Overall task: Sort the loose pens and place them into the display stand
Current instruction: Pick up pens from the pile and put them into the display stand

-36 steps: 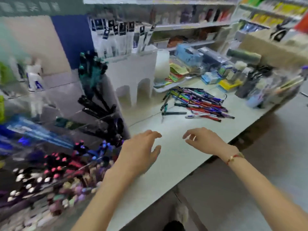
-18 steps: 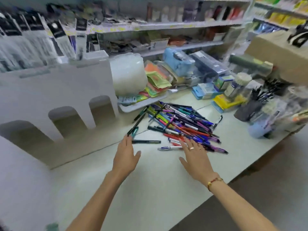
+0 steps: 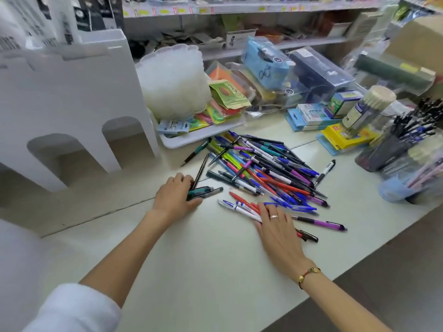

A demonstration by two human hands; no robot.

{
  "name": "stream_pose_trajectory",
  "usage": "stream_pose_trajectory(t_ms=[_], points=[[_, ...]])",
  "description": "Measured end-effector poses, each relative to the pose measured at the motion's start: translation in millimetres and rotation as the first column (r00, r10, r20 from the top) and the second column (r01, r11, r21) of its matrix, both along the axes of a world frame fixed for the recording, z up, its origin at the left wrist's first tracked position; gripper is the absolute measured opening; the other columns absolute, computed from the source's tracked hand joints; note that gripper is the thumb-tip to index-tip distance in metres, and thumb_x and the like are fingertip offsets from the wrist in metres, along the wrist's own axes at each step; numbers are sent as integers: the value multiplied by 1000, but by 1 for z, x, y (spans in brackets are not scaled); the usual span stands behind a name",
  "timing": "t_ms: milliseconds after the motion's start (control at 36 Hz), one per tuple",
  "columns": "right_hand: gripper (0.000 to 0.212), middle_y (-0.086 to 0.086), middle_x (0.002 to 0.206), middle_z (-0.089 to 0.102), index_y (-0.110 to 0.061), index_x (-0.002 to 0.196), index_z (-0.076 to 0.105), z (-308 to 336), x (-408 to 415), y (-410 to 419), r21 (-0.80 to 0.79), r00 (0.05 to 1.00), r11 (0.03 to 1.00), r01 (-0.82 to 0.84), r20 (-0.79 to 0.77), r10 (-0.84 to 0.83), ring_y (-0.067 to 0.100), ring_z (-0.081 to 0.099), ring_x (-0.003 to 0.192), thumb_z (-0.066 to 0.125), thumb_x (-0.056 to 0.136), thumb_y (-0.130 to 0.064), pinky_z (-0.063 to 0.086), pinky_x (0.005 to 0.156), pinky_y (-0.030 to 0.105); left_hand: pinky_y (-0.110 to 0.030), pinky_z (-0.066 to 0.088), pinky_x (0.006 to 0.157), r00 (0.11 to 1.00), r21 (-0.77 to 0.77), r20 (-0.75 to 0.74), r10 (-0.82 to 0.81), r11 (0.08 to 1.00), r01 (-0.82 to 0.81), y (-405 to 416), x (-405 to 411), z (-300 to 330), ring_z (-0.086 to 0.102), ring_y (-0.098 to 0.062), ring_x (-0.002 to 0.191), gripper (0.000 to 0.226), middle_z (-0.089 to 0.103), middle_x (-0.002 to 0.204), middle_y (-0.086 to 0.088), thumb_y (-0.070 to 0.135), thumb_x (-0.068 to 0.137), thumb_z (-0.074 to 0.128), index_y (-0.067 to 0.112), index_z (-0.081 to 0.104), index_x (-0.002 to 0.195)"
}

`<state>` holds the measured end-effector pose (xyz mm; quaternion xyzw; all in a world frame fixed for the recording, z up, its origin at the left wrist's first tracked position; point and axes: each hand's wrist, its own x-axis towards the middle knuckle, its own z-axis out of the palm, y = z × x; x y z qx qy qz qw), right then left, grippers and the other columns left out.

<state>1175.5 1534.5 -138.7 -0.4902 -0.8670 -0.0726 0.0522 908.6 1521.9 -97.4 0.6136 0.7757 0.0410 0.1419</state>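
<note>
Both hands have come forward across the table to the pens. The right hand lies flat and released on the nearest white pens; the left hand curls around dark teal pens. Sorting is only starting: the loose pile lies beyond, no display stand in view.

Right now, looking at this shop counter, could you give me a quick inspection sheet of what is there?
Surface: pale counter, bare near the front edge.
Job's things: heap of loose pens; white display stand at left.
Clutter: tray of packets, yellow box, pen cups.
Grip: left hand closing on dark pens; right hand flat on pens.
Cables: nothing seen.
Surroundings: stocked shelves behind.
</note>
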Motion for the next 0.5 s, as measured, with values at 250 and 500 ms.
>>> stream_pose_trajectory(t_ms=[250, 500], points=[[61, 3, 124, 51, -24, 138, 40, 10, 5, -20, -169, 957, 947, -272, -148, 248, 20, 37, 114, 66, 83, -18, 46, 96, 38, -29, 39, 70, 944, 31, 258, 207, 974, -223, -61, -8, -9, 55, -17, 100, 31, 58, 114, 3, 36, 91, 58, 30, 55, 121], [60, 4, 136, 47, -19, 146, 32, 11, -69, -56, -280, 873, 835, -474, -268, 406, 25, 43, 123, 50, 89, -23, 37, 107, 40, -27, 46, 78, 917, -48, 351, 189, 982, -184, -66, -8, 2, 60, -13, 101, 35, 63, 119, 4, 27, 92, 61, 30, 59, 127]])
